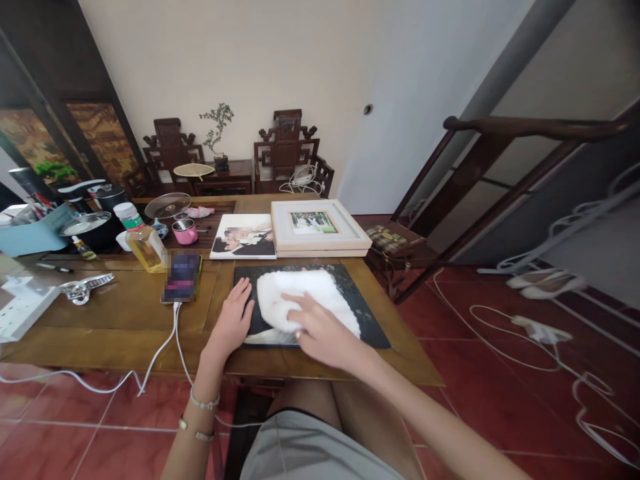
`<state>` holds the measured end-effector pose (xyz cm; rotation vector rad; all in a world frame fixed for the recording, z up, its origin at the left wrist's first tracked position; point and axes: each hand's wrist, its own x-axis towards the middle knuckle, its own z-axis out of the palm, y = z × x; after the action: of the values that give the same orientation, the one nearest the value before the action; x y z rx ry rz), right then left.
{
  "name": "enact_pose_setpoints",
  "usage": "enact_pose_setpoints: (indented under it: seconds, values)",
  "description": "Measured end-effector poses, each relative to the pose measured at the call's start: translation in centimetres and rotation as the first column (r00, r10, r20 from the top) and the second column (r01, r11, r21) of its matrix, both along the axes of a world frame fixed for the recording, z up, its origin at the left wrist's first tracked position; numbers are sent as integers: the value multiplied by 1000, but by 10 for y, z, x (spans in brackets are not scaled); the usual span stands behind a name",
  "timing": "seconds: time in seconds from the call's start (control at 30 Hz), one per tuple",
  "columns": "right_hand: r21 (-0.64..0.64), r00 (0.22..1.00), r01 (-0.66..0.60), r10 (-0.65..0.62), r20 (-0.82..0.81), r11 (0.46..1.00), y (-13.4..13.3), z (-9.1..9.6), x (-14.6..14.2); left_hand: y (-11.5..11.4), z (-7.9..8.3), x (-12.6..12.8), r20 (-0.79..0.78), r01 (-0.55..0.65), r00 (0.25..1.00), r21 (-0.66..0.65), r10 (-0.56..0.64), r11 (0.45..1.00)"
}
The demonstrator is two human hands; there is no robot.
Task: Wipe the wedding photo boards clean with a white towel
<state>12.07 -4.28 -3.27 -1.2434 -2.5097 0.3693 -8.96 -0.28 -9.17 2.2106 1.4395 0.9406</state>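
Cloth (320,283) lies on the board (364,312) beneath your right hand (320,328), whose grip I cannot tell, while your left hand (232,317), flattened and grasping nothing, rests at the board's left edge.

White cloth (323,283), pale-flecked black panel (363,310), pink cup (185,233), brown table (135,310), red tiles (460,367)

Pink mug (185,232) near white-capped bottle (144,245)

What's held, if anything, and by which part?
Left hand: nothing, resting on the left edge of the dark panel. Right hand: on the white cloth, near side; gripping can't be told.
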Motion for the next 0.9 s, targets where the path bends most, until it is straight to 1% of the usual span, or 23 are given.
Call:
enact_pose_setpoints:
  seconds: [0.1, 0.17, 0.23, 0.3, 0.33, 0.4, 0.5, 0.6, 0.67, 0.7, 0.73, 0.8, 0.9]
  values:
    - [47, 998, 57, -58, 21, 997, 43, 1, -4, 0, -1, 0, 7, 3, 1000, 14, -3, 1000]
    - [58, 996, 86, -88, 30, 995, 65, 2, -7, 1, -2, -1, 6, 5, 1000, 29, -5, 1000]
    - [68, 994, 105, -107, 28, 992, 77, 2, -10, 1, -3, -1, 3, 6, 1000, 38, -6, 999]
    - [76, 993, 114, -116, 27, 991, 77, 0, -13, 1, -3, 0, -2, 9, 1000, 37, -9, 999]
    - [78, 993, 111, -113, 29, 991, 73, -1, -15, 1, -2, 0, -6, 10, 1000, 31, -10, 999]
    - [75, 996, 84, -87, 29, 994, 55, -3, -17, 1, -2, 0, -15, 11, 1000, 16, -10, 1000]
    - [47, 1000, -5, 4, 17, 999, 12, -4, -16, 1, -1, 1, -10, 7, 1000, 7, -7, 1000]
    - [-22, 996, -87, 86, -21, 996, -35, 1, -11, 0, 0, 1, -1, 13, 1000, 7, -13, 1000]
    - [-67, 992, -123, 121, -35, 990, -57, 4, -5, 1, 0, 0, -3, 17, 1000, 11, -17, 1000]
    - [-84, 991, -129, 126, -38, 988, -64, 6, -2, 1, 0, 0, -4, 17, 1000, 14, -17, 1000]
    - [-98, 992, -124, 121, -36, 987, -67, 7, 1, 1, 0, 0, -4, 16, 1000, 18, -16, 1000]
    - [-110, 996, -90, 88, -25, 990, -64, 6, 7, 0, 0, 0, -6, 10, 1000, 18, -10, 1000]
    - [-86, 1000, 4, -4, 4, 996, -39, 3, 15, 0, 0, 0, -8, 3, 1000, 10, -3, 1000]
